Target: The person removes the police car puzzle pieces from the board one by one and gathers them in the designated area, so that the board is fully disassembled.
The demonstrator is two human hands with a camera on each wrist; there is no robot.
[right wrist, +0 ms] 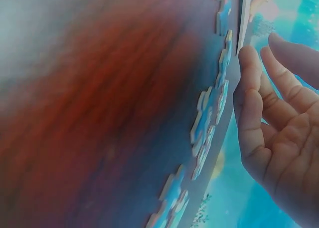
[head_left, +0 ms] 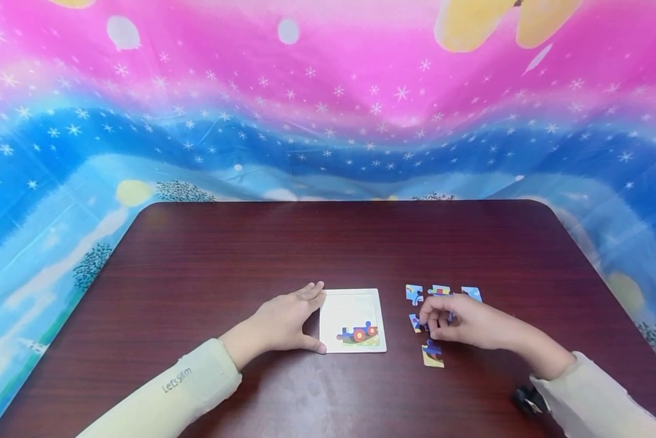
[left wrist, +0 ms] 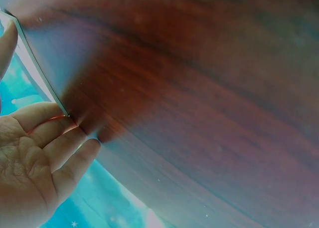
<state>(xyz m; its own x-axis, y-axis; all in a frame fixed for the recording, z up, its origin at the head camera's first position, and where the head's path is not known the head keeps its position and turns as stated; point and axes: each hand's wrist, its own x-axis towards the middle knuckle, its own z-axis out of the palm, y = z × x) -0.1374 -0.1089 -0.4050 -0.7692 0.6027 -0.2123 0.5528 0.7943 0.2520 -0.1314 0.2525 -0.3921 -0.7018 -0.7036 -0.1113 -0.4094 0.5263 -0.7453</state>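
A square white puzzle tray (head_left: 341, 307) lies on the table, with joined pieces showing red wheels (head_left: 359, 336) in its lower right part. My left hand (head_left: 286, 319) rests at the tray's left edge, thumb near the lower corner and fingers near the upper one; its fingers look fairly straight in the left wrist view. To the right of the tray, my right hand (head_left: 467, 319) hovers over several loose jigsaw pieces (head_left: 414, 293). Its fingers (right wrist: 250, 108) bend loosely, thumb apart, with nothing between them. It partly hides some pieces in the head view.
A yellow and blue piece (head_left: 433, 354) lies closest to the near side, and a light blue piece (head_left: 472, 292) lies behind the right hand. The dark wooden table (head_left: 251, 243) meets a colourful hanging cloth (head_left: 328, 121) at the back. A black object (head_left: 529, 400) is at the right sleeve.
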